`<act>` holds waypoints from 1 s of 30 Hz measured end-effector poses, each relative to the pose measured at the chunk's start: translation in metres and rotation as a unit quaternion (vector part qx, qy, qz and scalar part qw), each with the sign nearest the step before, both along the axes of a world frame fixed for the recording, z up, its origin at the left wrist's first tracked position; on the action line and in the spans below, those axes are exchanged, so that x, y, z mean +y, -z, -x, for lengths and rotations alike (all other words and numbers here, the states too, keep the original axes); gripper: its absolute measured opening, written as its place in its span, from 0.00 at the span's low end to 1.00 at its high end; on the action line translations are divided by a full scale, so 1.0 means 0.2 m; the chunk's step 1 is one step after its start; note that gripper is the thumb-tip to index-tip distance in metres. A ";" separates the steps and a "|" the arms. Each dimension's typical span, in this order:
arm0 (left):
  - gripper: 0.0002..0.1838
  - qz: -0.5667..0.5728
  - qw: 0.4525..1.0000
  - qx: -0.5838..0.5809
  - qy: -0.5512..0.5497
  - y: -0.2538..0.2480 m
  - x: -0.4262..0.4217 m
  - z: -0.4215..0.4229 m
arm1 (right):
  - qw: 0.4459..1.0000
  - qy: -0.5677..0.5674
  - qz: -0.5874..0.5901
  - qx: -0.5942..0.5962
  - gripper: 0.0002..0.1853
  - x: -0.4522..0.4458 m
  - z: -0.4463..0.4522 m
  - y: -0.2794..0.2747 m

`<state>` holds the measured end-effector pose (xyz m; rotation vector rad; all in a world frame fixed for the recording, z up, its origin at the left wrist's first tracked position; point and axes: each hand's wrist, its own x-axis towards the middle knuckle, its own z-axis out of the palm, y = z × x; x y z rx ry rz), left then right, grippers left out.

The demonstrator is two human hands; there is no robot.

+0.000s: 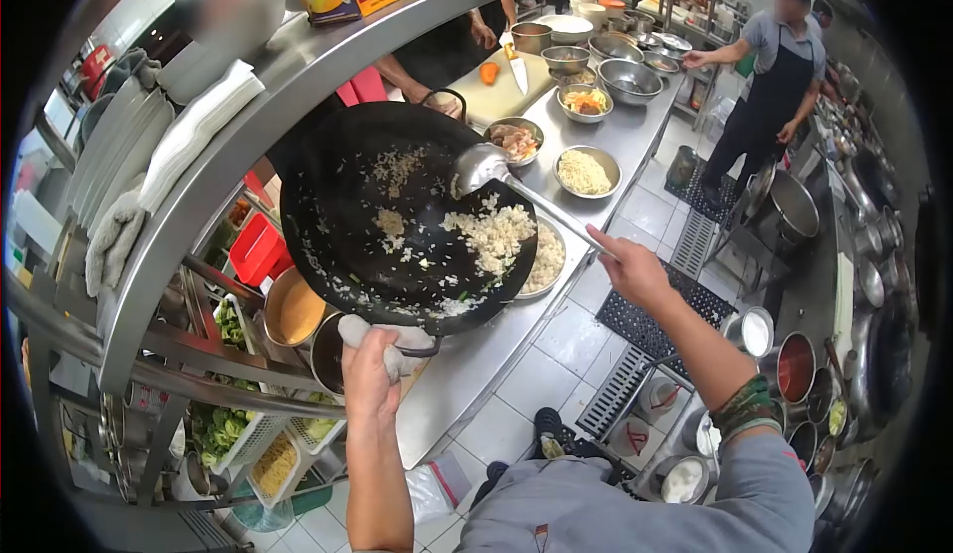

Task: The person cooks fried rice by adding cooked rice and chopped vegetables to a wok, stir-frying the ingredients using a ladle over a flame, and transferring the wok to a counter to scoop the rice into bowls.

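My left hand [371, 366] is closed around a folded grey cloth [402, 340] at the near handle of a large black wok [347, 225]. The wok is tilted towards me and to the right. In my right hand [635, 273] is the long handle of a metal ladle [481, 168], whose bowl rests inside the wok at its right side. Pale rice-like food [501, 235] is heaped by the right rim, with loose grains spread over the black surface. Partly hidden below that rim, a bowl of similar pale food [546, 260] sits on the steel counter [452, 404].
Bowls of noodles [586, 172], meat [514, 141] and sliced vegetables [586, 103] line the counter. A knife [516, 67] lies on a cutting board [486, 96]. Another person's hand [437, 103] is near the wok's far handle. An overhead shelf [208, 156] curves at left. A co-worker [779, 76] stands right.
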<state>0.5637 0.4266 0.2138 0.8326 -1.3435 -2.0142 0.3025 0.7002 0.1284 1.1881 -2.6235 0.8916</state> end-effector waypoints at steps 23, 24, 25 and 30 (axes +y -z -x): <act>0.11 0.091 0.991 0.050 -0.085 0.08 -0.21 0.10 | 0.992 -0.019 0.007 -0.122 0.28 -0.25 -0.10 -0.02; 0.10 0.078 0.991 0.056 -0.091 0.09 -0.19 0.11 | 0.996 -0.024 -0.002 -0.084 0.28 -0.25 -0.12 0.02; 0.10 0.064 0.991 0.063 -0.099 0.08 -0.18 0.11 | 0.998 -0.030 -0.013 -0.045 0.28 -0.23 -0.14 0.05; 0.08 0.081 0.993 0.051 -0.072 -0.01 -0.16 0.19 | 0.995 -0.003 -0.093 -0.018 0.28 0.34 -0.21 0.00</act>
